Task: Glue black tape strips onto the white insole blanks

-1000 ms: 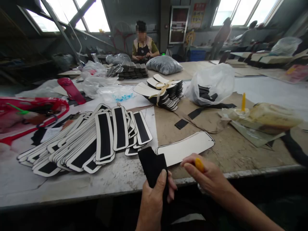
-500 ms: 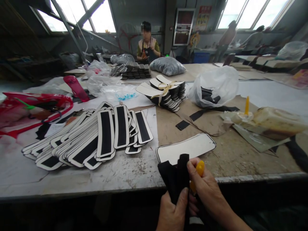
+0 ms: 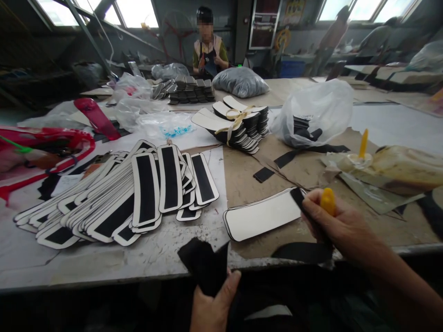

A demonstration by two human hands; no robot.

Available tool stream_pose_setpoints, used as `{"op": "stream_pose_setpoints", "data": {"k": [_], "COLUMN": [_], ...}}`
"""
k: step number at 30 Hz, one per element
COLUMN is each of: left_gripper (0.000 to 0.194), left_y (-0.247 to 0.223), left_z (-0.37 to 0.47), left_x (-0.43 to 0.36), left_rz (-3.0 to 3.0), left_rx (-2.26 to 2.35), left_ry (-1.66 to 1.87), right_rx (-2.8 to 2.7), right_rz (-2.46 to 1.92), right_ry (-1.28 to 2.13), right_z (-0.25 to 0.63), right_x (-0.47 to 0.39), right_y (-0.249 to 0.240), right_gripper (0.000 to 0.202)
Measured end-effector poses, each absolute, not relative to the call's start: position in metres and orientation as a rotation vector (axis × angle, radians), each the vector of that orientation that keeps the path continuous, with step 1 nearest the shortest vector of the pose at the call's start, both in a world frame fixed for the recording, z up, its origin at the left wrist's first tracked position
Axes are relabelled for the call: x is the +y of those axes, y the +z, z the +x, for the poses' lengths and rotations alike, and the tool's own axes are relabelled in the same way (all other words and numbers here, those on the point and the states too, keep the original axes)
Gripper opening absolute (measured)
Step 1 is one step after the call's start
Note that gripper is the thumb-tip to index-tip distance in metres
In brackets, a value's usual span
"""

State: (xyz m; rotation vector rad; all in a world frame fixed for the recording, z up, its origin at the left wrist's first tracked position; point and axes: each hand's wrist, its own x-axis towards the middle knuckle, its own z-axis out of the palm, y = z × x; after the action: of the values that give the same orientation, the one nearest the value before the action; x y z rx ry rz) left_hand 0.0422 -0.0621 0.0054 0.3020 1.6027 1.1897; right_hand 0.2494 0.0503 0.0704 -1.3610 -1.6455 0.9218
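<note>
My left hand is closed on folded black strips at the table's front edge. Over the right end of a stack of white curved pieces, my right hand pinches the end of a black strip and also holds a yellow-tipped tool. Part of a black strip hangs below that hand at the table edge. To the left lies a fanned pile of white pieces with black centres.
Tied bundles of curved pieces stand mid-table, beside a clear bag. A glue container with a yellow nozzle lies at right, a red bag at left. A person is across the table.
My hands have moved apart. The right went right and up with a black strip to the white stack; the left moved left and down with the folded strips. The view has shifted slightly.
</note>
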Motion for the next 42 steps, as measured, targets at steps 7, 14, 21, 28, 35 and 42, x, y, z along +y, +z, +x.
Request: {"op": "stream_pose_setpoints", "data": {"k": [7, 14, 21, 28, 35, 42], "left_gripper": [0.036, 0.041, 0.037, 0.029, 0.029, 0.033], "left_y": [0.006, -0.001, 0.002, -0.003, -0.003, -0.004], "left_z": [0.028, 0.03, 0.03, 0.033, 0.038, 0.036], "left_x": [-0.002, 0.013, 0.019, 0.023, 0.025, 0.023], "left_rz": [0.293, 0.282, 0.372, 0.435, 0.403, 0.427], "left_rx": [1.459, 1.354, 1.39, 1.531, 1.547, 1.501], "left_ry": [1.299, 1.235, 1.168, 1.16, 1.198, 1.208], "right_rx": [-2.66, -2.926, -3.022, -3.047, -3.04, -2.984], "right_rz": [-1.17, -1.177, -1.141, -1.151, -1.302, -1.296], "right_ry": [0.955, 0.77, 0.718, 0.653, 0.69, 0.71], "right_z": [0.207, 0.174, 0.168, 0.168, 0.198, 0.177], "right_x": [0.088, 0.116, 0.122, 0.122, 0.111, 0.109], "right_y": [0.085, 0.064, 0.054, 0.051, 0.062, 0.057], "right_gripper": [0.019, 0.015, 0.015, 0.016, 0.025, 0.031]}}
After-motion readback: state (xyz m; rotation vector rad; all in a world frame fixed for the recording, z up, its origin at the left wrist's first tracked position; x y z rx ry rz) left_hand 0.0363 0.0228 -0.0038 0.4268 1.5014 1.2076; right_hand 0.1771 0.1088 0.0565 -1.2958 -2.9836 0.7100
